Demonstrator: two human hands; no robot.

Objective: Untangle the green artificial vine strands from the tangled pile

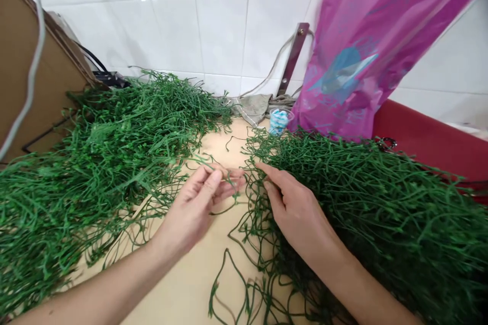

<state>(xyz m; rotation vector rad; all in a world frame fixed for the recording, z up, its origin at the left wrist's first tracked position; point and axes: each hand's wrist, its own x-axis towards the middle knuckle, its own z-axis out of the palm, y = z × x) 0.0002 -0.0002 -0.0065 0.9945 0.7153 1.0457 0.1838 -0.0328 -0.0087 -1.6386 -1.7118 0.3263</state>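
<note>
My left hand [204, 190] is closed in a pinch, thumb against index finger, on a thin green plant-like stem [230, 179]; the other fingers are loosely curled. Just to the right, my right hand [293, 200] reaches over the edge of a dark green heap of stems [385, 188]. Its index finger is stretched out, with the thumb a little apart below it, and nothing clear shows between them. Under my left forearm and beyond it spreads a lighter green heap of stems [141, 117] with small knobbed tips. Several loose stems lie between the heaps.
The tan tabletop [168, 284] meets a white tiled wall [163, 25]. At the back stand a small clear cup [279, 121] of blue-and-white pieces, a grey cloth [253, 106] and a metal bracket [293, 58]. A purple plastic bag [366, 56], red surface [427, 137] and cardboard box [34, 66] flank the table.
</note>
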